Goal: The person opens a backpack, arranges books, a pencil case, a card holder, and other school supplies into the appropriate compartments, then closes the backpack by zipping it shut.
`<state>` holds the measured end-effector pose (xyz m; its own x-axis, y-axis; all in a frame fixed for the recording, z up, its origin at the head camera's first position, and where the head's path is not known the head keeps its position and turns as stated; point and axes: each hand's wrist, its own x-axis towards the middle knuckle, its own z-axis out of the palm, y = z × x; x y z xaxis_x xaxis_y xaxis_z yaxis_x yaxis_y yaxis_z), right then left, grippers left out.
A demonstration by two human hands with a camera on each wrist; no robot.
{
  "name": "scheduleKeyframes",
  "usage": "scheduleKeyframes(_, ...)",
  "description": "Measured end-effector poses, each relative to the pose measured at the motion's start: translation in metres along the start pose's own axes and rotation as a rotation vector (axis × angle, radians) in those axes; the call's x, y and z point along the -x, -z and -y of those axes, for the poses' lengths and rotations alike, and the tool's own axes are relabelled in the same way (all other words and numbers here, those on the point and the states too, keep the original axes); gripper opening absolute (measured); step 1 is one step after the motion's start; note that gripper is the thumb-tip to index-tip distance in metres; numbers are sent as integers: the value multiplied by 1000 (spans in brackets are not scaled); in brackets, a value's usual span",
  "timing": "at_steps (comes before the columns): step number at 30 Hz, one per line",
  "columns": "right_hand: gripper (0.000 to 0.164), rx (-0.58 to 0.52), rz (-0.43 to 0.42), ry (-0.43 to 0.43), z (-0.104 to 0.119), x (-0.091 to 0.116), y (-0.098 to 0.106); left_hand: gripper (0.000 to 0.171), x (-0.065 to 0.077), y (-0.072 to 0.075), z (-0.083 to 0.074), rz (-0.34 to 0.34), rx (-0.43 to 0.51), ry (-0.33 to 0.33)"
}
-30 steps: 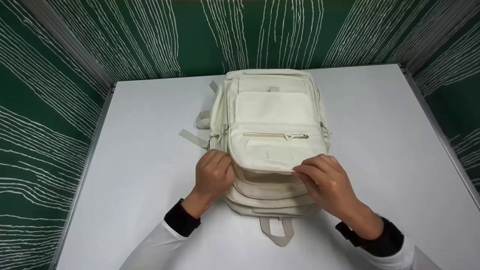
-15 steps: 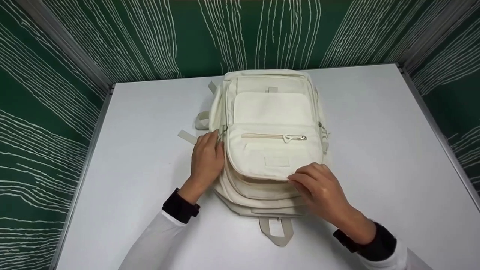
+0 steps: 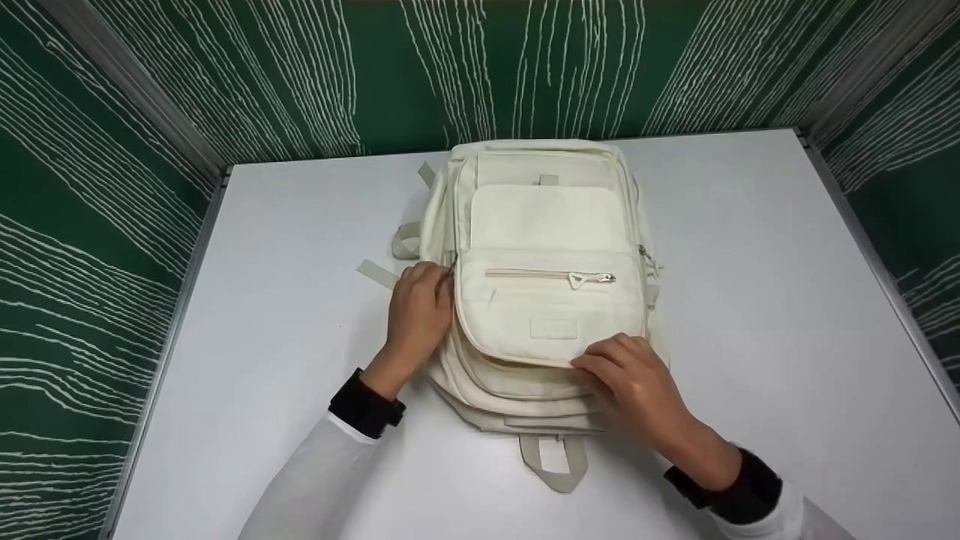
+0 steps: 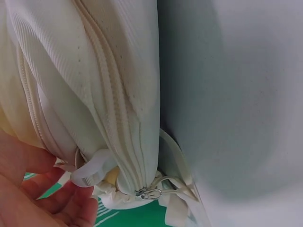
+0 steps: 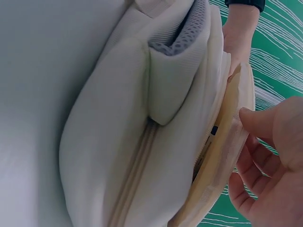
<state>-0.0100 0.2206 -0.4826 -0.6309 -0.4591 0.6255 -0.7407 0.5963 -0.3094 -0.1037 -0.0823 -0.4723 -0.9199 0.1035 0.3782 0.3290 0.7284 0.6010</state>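
Observation:
A cream backpack [image 3: 546, 217] lies on the white table, its grab loop [image 3: 555, 472] towards me. Its front pocket panel [image 3: 551, 315] is unzipped at the near end and gapes over the layers beneath. My right hand [image 3: 634, 382] pinches the panel's near edge; in the right wrist view the thumb lies on the edge and the yellowish lining [image 5: 226, 111] shows. At the bag's left side, my left hand [image 3: 418, 315] pinches a pale zipper pull [image 4: 92, 171] at the end of the pocket's zipper. Its fingertips are partly hidden in the head view.
A short zipper [image 3: 551, 275] with a triangular pull crosses the panel. Loose straps [image 3: 375, 272] stick out on the bag's left. Green walls with white streaks [image 3: 397, 75] stand behind and beside the table [image 3: 300, 247].
My left hand has moved away from me along the bag's left side to the zipper's end. My right hand has lowered the panel edge slightly towards me, narrowing the gap.

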Motion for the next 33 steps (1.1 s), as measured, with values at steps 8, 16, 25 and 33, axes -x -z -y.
scheduleKeyframes(8,22,15,9,2,-2,3,-4,18,12,2,-1,-42,10,-4)
scheduleKeyframes(16,21,29,-1,11,-4,5,-6,13,31,7,-9,-91,-3,-36)
scheduleKeyframes(25,16,14,-60,60,-6,4,-10,12,56,11,-23,-83,25,-93)
scheduleKeyframes(33,11,-14,-16,1,-6,6,-11,14,73,13,-34,-75,15,-151)
